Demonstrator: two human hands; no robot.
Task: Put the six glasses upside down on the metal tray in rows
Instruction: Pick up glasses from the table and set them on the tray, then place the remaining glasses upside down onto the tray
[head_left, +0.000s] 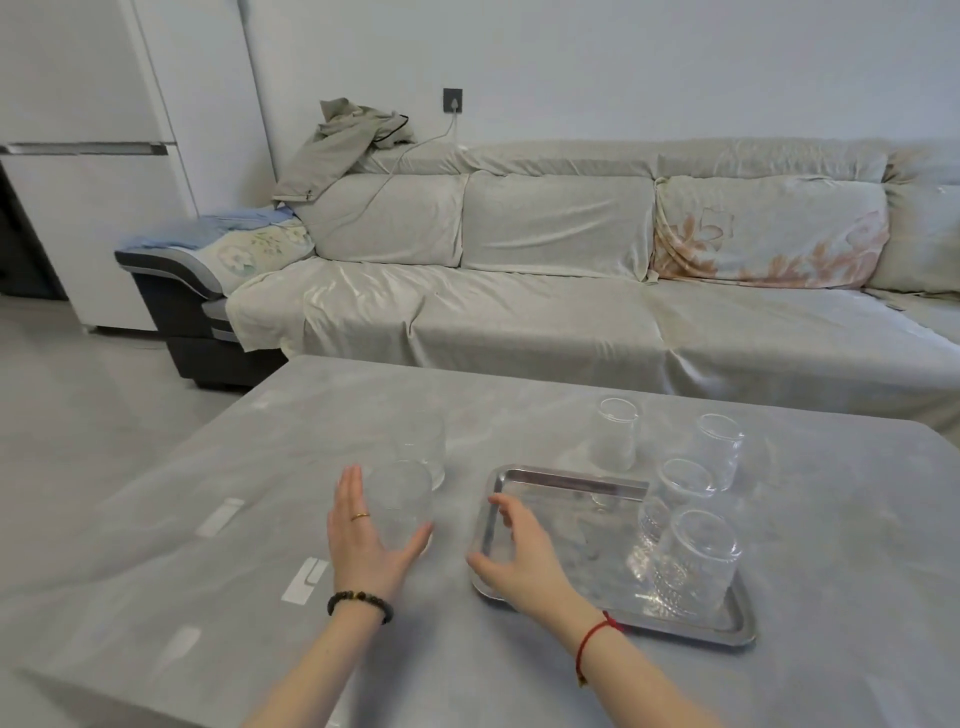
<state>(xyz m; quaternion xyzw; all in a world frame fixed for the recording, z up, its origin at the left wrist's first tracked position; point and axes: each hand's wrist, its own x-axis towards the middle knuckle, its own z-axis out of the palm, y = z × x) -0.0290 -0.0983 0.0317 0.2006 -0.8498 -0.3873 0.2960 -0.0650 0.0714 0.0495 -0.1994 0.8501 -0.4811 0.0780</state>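
A metal tray (563, 480) lies on the grey table, right of centre. Two clear glasses stand upside down along its right side, one further back (680, 493) and one nearer (698, 564). Two more upside-down glasses stand on the table behind the tray, at the left (616, 436) and at the right (718, 451). Left of the tray stand two glasses. My left hand (363, 545) holds the nearer glass (399, 506) between thumb and fingers. The other glass (422, 447) is just behind it. My right hand (519, 556) hangs over the tray's left rim, fingers loosely curved, holding nothing.
The grey table (519, 405) has pale marks at its left (306, 579). Behind it runs a long sofa under a light cover (545, 317), with a jacket (337, 145) on its back. A white cabinet (104, 208) stands at the far left.
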